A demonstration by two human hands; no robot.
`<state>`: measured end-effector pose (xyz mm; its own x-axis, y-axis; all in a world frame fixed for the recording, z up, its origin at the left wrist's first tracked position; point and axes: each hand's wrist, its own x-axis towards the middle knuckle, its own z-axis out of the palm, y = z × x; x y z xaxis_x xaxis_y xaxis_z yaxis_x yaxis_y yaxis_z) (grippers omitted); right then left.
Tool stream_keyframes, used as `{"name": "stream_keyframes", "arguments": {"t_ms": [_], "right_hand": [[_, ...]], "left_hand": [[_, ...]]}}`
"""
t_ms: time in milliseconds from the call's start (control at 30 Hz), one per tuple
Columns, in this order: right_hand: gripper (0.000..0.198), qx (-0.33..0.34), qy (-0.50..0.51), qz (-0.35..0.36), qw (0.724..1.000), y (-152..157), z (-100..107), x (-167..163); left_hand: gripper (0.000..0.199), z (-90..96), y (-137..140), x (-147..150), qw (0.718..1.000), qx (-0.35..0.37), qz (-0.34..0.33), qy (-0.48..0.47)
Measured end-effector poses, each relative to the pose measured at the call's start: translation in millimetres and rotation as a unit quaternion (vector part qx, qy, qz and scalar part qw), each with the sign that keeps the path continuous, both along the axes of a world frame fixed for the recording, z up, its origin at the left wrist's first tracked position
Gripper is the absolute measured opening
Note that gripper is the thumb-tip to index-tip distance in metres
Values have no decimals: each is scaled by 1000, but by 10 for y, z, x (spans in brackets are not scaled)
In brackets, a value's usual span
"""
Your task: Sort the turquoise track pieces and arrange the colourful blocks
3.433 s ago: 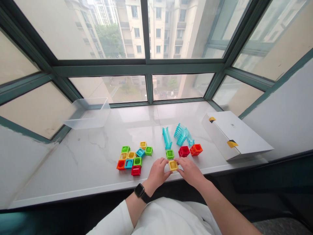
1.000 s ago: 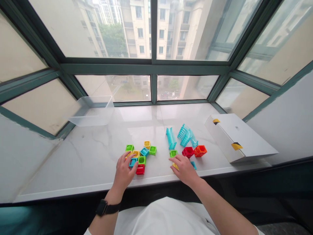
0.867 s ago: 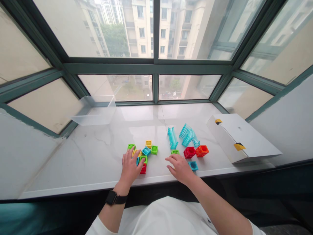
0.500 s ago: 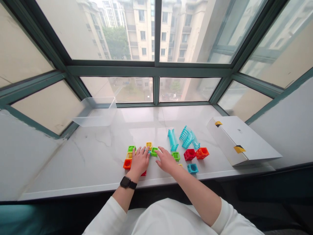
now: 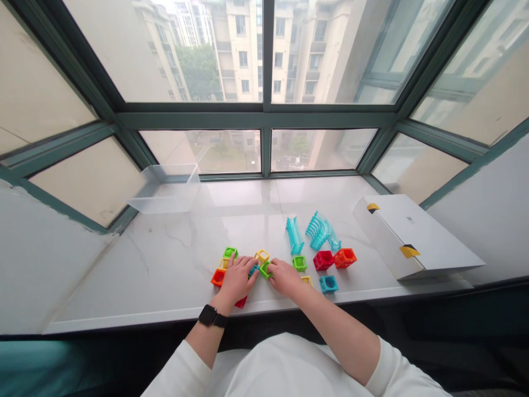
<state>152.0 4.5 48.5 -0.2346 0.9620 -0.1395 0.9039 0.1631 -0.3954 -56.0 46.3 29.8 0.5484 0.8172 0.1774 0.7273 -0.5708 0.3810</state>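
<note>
Centrally, a green block (image 5: 265,269) sits on the worktop (image 5: 165,281) against the right hand (image 5: 286,278); whether its fingers pinch the block, I cannot tell. The left hand (image 5: 237,278) spreads its fingers over a blue block (image 5: 253,270), grip unclear. Behind lies a yellow block (image 5: 262,255).

The held green block (image 5: 264,269) is showing smooth, opaque plastic with a slight sheen; the red block (image 5: 319,261) and orange block (image 5: 339,261) are looking just as glossy. The ribbed track piece (image 5: 294,236) is gleaming in translucent plastic, while the tub (image 5: 166,205) is appearing cloudier. The marble-patterned sill (image 5: 182,275) is reflecting light like polished stone. The sleeve (image 5: 392,364) is creasing as soft, matt cloth.
</note>
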Motion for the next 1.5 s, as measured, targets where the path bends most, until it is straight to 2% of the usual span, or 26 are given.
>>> {"name": "stream_keyframes", "arguments": {"t_ms": [233,567,800,933,1100,1333,1500], "right_hand": [[11,-6,7,11,1000,-70,58,81],[6,40,92,-11,995,-184,384,263],[13,63,137,12,988,-190,297,293],[17,77,184,36,979,-174,290,311],[15,111,258,16,960,-190,460,391],[7,155,322,-28,934,-366,755,579],[3,145,372,-56,915,-506,753,687]], "left_hand": [[31,-1,-41,4,1000,7,-12,21],[28,-6,-43,8,999,19,-12,26],[50,-4,-29,-3,999,20,-17,24],[46,4,-27,3,998,28,-33,46],[39,-6,-24,7,999,22,-28,26],[36,35,67,12,994,-1,-105,-2],[32,71,141,23,988,-19,-151,-35]]}}
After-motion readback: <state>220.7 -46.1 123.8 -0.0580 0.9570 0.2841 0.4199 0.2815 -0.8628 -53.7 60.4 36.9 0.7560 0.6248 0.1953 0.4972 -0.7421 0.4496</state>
